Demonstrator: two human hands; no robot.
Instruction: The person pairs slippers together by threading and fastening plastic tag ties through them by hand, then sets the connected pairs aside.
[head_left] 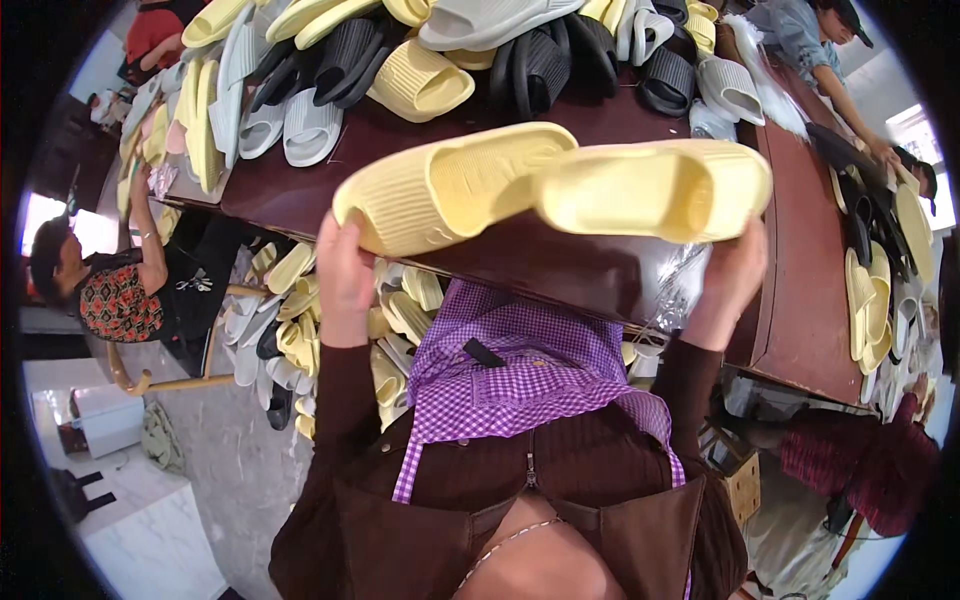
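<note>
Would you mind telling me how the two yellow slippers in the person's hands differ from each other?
The left slipper, gripped by the left hand, shows its ribbed footbed and open strap; the right slipper, held by the right hand, shows a smooth strap front. The left slipper slopes up toward the middle, while the right slipper lies nearly level. The left slipper's tip tucks behind the right slipper. Both are pale yellow slides held above the dark table.

Slipper workshop: heaped slippers (pixel 420 60) on long worktable (pixel 800 300), seated workers.
</note>
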